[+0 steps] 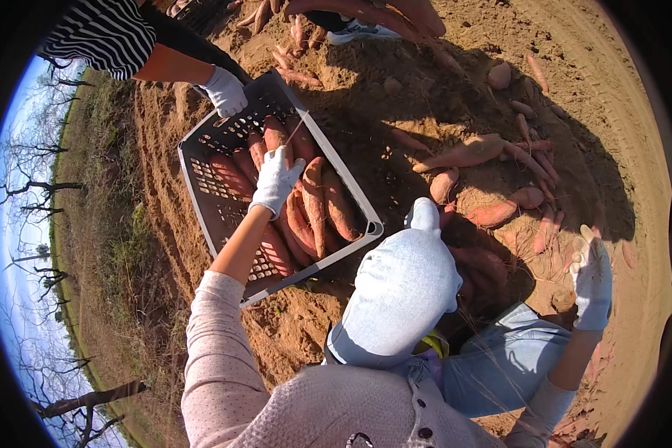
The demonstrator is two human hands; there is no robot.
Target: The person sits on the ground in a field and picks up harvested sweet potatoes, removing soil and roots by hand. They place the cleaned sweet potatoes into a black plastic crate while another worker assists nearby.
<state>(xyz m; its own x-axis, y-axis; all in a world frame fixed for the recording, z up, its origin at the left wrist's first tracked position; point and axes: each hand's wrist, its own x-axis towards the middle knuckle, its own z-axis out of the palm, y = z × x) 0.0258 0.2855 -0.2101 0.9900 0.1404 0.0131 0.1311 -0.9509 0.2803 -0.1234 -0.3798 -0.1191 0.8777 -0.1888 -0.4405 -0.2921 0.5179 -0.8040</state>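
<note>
My left hand (275, 182), in a white knit glove, is inside a black plastic crate (339, 151) with a pale rim. Its fingers and thumb are around a reddish sweet potato (274, 131), from which a thin root sticks out. More sweet potatoes (313, 204) lie lengthwise in the crate around the hand. On the other side, my right hand (592, 283), also gloved and soiled at the fingertips, is raised over the soil beside my bent knee. Its fingers are slightly bent and nothing shows in them.
Another person's gloved hand (224, 92) is at the crate's far rim. Loose sweet potatoes (470, 152) lie in piles on the sandy soil (605, 106) right of the crate. That person's shoe (361, 32) is at the top. Dry grass (98, 224) borders the left.
</note>
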